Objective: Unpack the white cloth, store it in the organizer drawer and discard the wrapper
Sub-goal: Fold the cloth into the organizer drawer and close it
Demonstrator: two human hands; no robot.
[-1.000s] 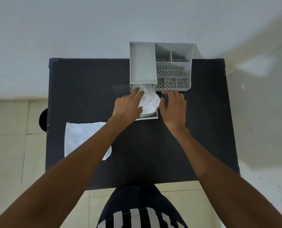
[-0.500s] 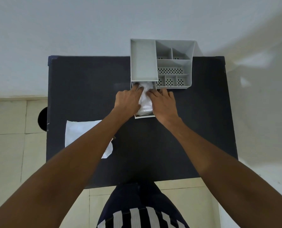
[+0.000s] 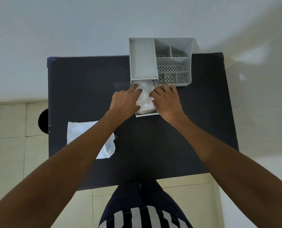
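The grey organizer (image 3: 143,60) stands at the table's far edge, and its drawer (image 3: 147,114) is pulled out toward me. The crumpled white cloth (image 3: 145,97) lies inside the drawer. My left hand (image 3: 125,101) rests on the cloth's left side, fingers spread flat. On the cloth's right side, my right hand (image 3: 167,99) presses down with its fingers apart. Neither hand closes around the cloth. The white wrapper (image 3: 81,132) lies flat on the table's left side, partly hidden by my left forearm.
The dark table (image 3: 194,120) stands against a white wall. A round black object (image 3: 43,120) sits on the tiled floor past the table's left edge. The organizer's right side has several perforated compartments (image 3: 171,68).
My right hand has moved left from beside the drawer onto the cloth. The cloth now sits lower and more tucked into the drawer. My left hand has barely shifted.
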